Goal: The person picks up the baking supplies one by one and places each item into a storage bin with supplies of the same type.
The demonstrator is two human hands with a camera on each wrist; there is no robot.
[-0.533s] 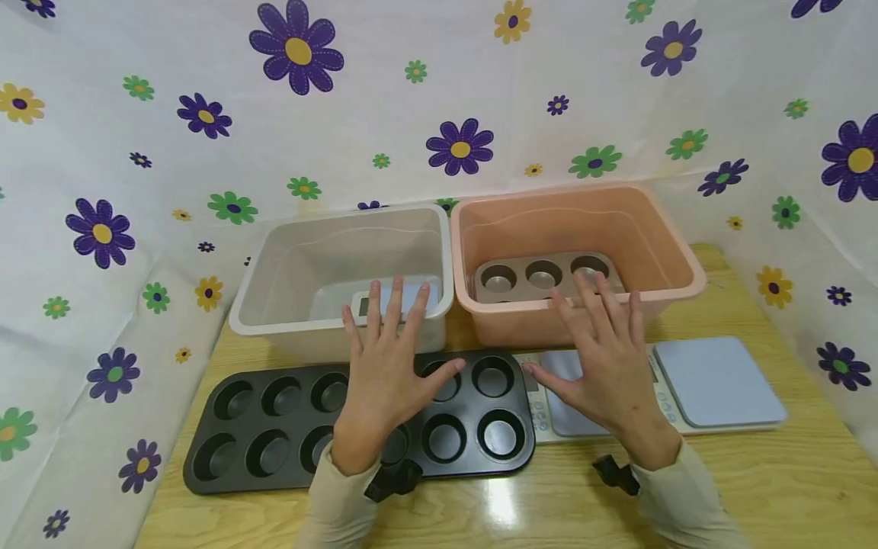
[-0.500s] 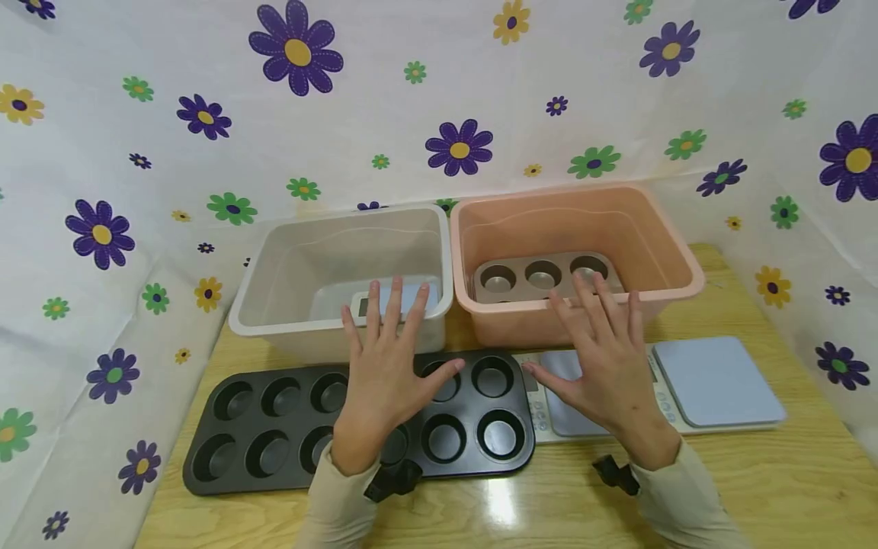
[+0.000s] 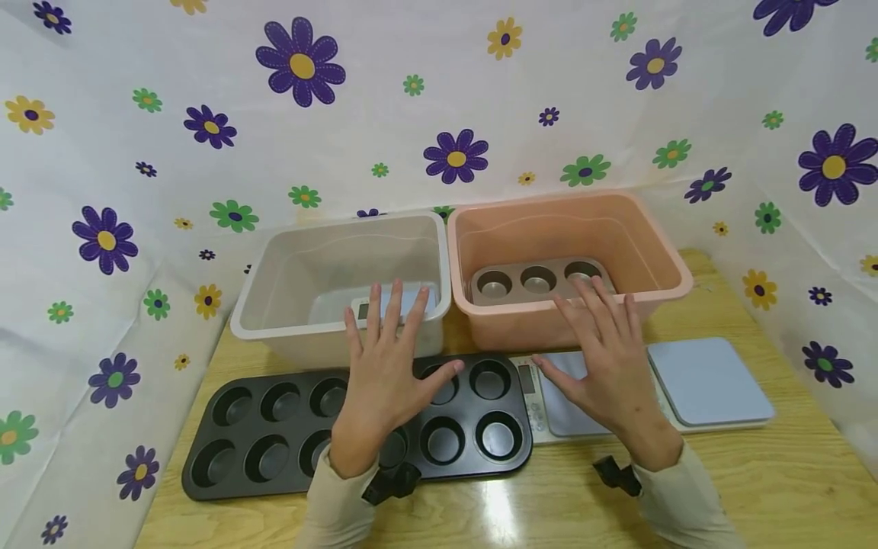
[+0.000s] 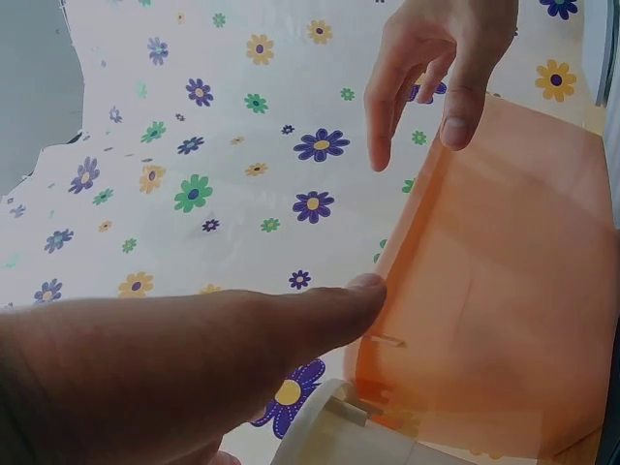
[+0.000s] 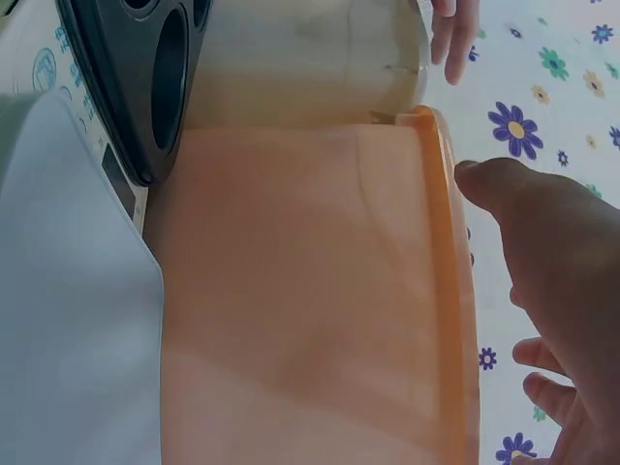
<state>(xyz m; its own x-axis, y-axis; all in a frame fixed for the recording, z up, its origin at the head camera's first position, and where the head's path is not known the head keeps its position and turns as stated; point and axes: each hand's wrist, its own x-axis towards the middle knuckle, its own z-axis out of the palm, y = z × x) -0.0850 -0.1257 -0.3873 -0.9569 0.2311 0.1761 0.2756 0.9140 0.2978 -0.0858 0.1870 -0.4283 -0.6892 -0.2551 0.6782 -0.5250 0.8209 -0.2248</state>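
Both hands are held out over the table with fingers spread, and neither grips anything. In the head view my left hand (image 3: 380, 389) is above a dark muffin pan (image 3: 470, 415), hiding part of it, with fingertips overlapping the front rim of a cream bin (image 3: 288, 332). My right hand (image 3: 613, 381) is above a kitchen scale (image 3: 565, 404) with a grey-blue plate; its fingertips overlap the front of a pink bin (image 3: 514, 328). A second scale plate (image 3: 709, 381) lies to its right. The left wrist view shows the left thumb (image 4: 329, 315) stretched out.
Inside the pink bin lies a light brown muffin pan (image 3: 517, 280). Another scale (image 3: 420, 294) sits in the cream bin, partly behind the left fingers. Behind the bins hangs a flowered cloth (image 3: 384, 99). The wooden table (image 3: 549, 511) shows in front.
The head view has shifted a little, so bins and pans sit slightly lower and further left. Both hands keep nearly the same spread pose.
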